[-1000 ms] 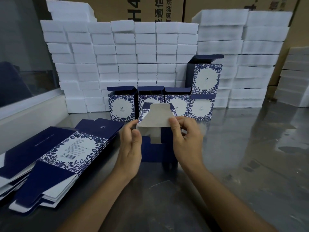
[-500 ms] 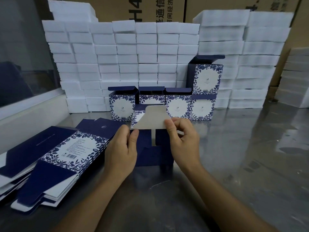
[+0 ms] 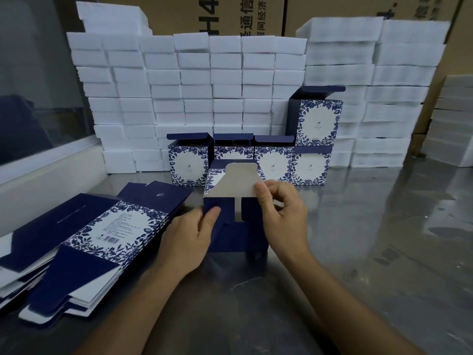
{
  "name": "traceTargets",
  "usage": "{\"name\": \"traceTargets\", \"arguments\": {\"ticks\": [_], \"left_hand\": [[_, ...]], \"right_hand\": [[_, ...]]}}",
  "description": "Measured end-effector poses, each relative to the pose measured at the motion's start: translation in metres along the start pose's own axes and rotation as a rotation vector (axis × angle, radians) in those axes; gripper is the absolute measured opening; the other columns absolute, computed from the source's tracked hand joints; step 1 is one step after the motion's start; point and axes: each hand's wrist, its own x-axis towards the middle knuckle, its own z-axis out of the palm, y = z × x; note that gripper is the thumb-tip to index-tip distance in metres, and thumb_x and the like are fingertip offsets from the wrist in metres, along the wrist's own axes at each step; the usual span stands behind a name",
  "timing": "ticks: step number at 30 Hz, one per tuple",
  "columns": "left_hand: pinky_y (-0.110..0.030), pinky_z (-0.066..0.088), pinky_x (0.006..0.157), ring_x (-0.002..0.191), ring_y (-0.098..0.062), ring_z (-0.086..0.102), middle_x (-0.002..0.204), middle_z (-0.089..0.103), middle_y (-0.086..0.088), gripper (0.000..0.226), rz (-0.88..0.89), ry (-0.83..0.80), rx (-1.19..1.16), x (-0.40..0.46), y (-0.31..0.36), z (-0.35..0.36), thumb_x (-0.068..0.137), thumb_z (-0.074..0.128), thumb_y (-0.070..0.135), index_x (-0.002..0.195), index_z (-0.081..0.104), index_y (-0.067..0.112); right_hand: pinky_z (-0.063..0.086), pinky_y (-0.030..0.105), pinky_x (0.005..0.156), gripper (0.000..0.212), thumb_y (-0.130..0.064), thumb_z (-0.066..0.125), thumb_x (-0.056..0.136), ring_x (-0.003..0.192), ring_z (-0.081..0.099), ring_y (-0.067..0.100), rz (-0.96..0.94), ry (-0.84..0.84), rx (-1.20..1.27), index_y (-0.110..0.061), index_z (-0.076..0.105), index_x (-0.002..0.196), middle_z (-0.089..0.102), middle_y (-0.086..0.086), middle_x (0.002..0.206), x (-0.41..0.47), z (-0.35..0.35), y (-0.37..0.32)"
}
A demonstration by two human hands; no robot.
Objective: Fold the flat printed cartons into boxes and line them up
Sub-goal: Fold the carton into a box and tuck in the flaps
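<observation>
My left hand grips the light, stiff carton before the box row; my right hand pinches its grey flap, likely creasable.

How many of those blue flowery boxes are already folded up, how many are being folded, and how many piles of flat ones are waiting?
Folded boxes standing at the back: 5, four in a row and one stacked on top
Carton being folded in the hands: 1
Piles of flat cartons: 1
Total: 7
</observation>
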Motion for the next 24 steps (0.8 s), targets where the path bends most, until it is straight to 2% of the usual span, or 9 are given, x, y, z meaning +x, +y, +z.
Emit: {"name": "traceTargets", "arguments": {"ticks": [5, 8, 10, 12, 14, 16, 18, 22, 24], "left_hand": [[-0.041, 0.043, 0.054, 0.050, -0.026, 0.050, 0.051, 0.045, 0.002, 0.055, 0.012, -0.087, 0.039, -0.0010, -0.0020, -0.0014, 0.089, 0.027, 0.061, 0.059, 0.041, 0.017], [-0.034, 0.036, 0.051, 0.045, -0.019, 0.043, 0.048, 0.040, 0.009, 0.044, 0.076, -0.084, 0.043, -0.0006, 0.0005, -0.0008, 0.092, 0.031, 0.051, 0.056, 0.035, 0.025], [-0.032, 0.035, 0.051, 0.044, -0.016, 0.041, 0.047, 0.039, 0.009, 0.043, 0.081, -0.095, 0.052, -0.0004, 0.0007, -0.0003, 0.094, 0.034, 0.047, 0.057, 0.035, 0.025], [-0.038, 0.042, 0.054, 0.050, -0.020, 0.047, 0.052, 0.045, 0.006, 0.044, 0.039, -0.144, 0.089, -0.0002, -0.0006, -0.0005, 0.096, 0.038, 0.048, 0.061, 0.039, 0.021], [-0.042, 0.048, 0.065, 0.063, -0.022, 0.056, 0.065, 0.055, 0.002, 0.042, -0.016, -0.249, 0.191, 0.0002, -0.0033, -0.0014, 0.098, 0.042, 0.049, 0.071, 0.048, 0.018], [-0.038, 0.043, 0.073, 0.074, -0.019, 0.055, 0.074, 0.056, 0.004, 0.043, -0.007, -0.333, 0.330, 0.0001, -0.0061, -0.0003, 0.099, 0.040, 0.053, 0.073, 0.051, 0.019], [-0.035, 0.035, 0.074, 0.075, -0.018, 0.050, 0.075, 0.052, 0.006, 0.043, 0.004, -0.365, 0.400, -0.0009, -0.0065, 0.0007, 0.099, 0.040, 0.052, 0.070, 0.047, 0.022], [-0.036, 0.042, 0.079, 0.085, -0.025, 0.061, 0.087, 0.067, -0.001, 0.037, -0.052, -0.366, 0.353, 0.0001, -0.0072, 0.0020, 0.100, 0.046, 0.043, 0.084, 0.061, 0.013], [-0.036, 0.042, 0.078, 0.084, -0.025, 0.062, 0.085, 0.067, -0.001, 0.035, -0.059, -0.362, 0.325, -0.0001, -0.0062, 0.0006, 0.100, 0.049, 0.041, 0.083, 0.061, 0.013]], "right_hand": [[0.049, 0.019, 0.073, 0.032, -0.054, 0.055, 0.088, 0.091, 0.060, 0.002, 0.021, 0.005, -0.007, -0.025, 0.060, 0.074, 0.063, -0.008, 0.098, 0.0013, -0.0021, -0.0004], [0.049, 0.023, 0.077, 0.030, -0.042, 0.059, 0.094, 0.091, 0.059, 0.003, 0.027, 0.016, -0.022, -0.018, 0.061, 0.076, 0.064, -0.007, 0.097, 0.0027, -0.0034, 0.0022], [0.049, 0.025, 0.077, 0.031, -0.043, 0.058, 0.094, 0.091, 0.059, 0.004, 0.026, 0.018, -0.022, -0.017, 0.060, 0.076, 0.064, -0.007, 0.097, 0.0032, -0.0046, 0.0024], [0.049, 0.025, 0.078, 0.032, -0.045, 0.057, 0.093, 0.091, 0.058, 0.003, 0.024, 0.019, -0.030, -0.018, 0.060, 0.076, 0.064, -0.007, 0.098, 0.0037, -0.0059, 0.0023], [0.048, 0.025, 0.079, 0.032, -0.043, 0.059, 0.094, 0.092, 0.058, 0.003, 0.020, 0.027, -0.043, -0.016, 0.061, 0.077, 0.063, -0.008, 0.098, 0.0044, -0.0065, 0.0031], [0.048, 0.026, 0.079, 0.032, -0.043, 0.059, 0.094, 0.093, 0.058, 0.003, 0.019, 0.032, -0.045, -0.015, 0.061, 0.077, 0.063, -0.008, 0.098, 0.0047, -0.0065, 0.0036], [0.048, 0.025, 0.078, 0.035, -0.050, 0.056, 0.091, 0.094, 0.058, 0.003, 0.015, 0.029, -0.042, -0.018, 0.061, 0.076, 0.063, -0.008, 0.098, 0.0045, -0.0066, 0.0036], [0.050, 0.026, 0.075, 0.034, -0.055, 0.054, 0.086, 0.094, 0.059, 0.004, 0.006, 0.031, -0.030, -0.024, 0.059, 0.073, 0.063, -0.007, 0.098, 0.0050, -0.0065, 0.0024], [0.052, 0.031, 0.077, 0.035, -0.054, 0.055, 0.087, 0.094, 0.060, 0.006, 0.004, 0.035, -0.021, -0.022, 0.060, 0.074, 0.063, -0.006, 0.098, 0.0044, -0.0059, 0.0034]]}}
